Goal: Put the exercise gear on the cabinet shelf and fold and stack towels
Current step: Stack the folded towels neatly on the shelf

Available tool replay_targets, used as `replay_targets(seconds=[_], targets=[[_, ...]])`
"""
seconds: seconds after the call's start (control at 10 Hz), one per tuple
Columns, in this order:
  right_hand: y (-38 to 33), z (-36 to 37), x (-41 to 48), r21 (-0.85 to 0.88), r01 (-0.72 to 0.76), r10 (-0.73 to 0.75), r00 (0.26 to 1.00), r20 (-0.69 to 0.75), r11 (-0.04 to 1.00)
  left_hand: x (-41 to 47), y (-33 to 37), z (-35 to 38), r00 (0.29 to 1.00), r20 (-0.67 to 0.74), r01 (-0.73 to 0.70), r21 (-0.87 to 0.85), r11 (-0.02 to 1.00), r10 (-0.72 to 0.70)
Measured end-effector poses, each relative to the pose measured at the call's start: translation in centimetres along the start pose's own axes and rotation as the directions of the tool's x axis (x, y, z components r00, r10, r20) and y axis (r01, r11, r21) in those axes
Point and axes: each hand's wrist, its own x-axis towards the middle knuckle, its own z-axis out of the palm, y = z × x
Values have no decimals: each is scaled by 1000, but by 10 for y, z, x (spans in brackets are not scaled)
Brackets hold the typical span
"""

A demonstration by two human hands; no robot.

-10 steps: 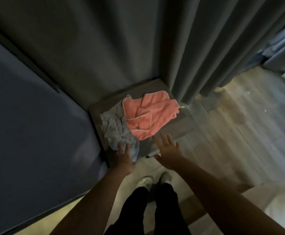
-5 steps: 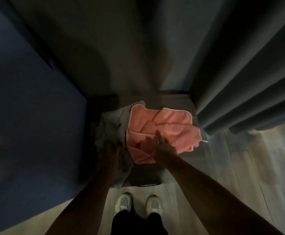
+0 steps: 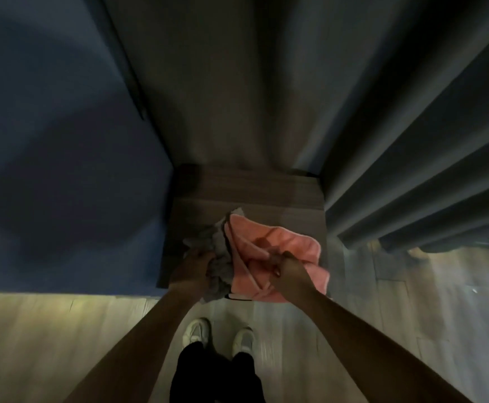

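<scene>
A crumpled pink towel [image 3: 290, 242] lies on a low dark wooden cabinet top [image 3: 246, 193], partly over a crumpled grey towel [image 3: 218, 266] on its left. My left hand [image 3: 192, 264] grips the grey towel at its left side. My right hand [image 3: 284, 264] pinches a bunched fold of the pink towel near its middle. Both towels sit at the cabinet's front edge, the grey one hanging slightly over it.
A dark blue surface [image 3: 63, 141] flanks the cabinet on the left. Dark grey curtains [image 3: 412, 141] hang behind and to the right. Light wood floor [image 3: 412, 315] lies below, with my white shoes [image 3: 196, 333] close to the cabinet front.
Both hands moved from hovering near the towels to grasping them; the left took the grey towel, the right closed on the pink one. The towels bunched up toward the front edge.
</scene>
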Motion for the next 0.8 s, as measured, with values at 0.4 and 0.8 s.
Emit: replay_targets(seconds=[0.4,0.8], targets=[[-91,-77,-93,173,158,-134,981,-143,972,-127,-5,-57,974,-200,-129,-119,984,104],[-234,-9,-152,164,307,-301,952,-59,938,-229,-128,-105,955,-293,-91,-150,984,44]])
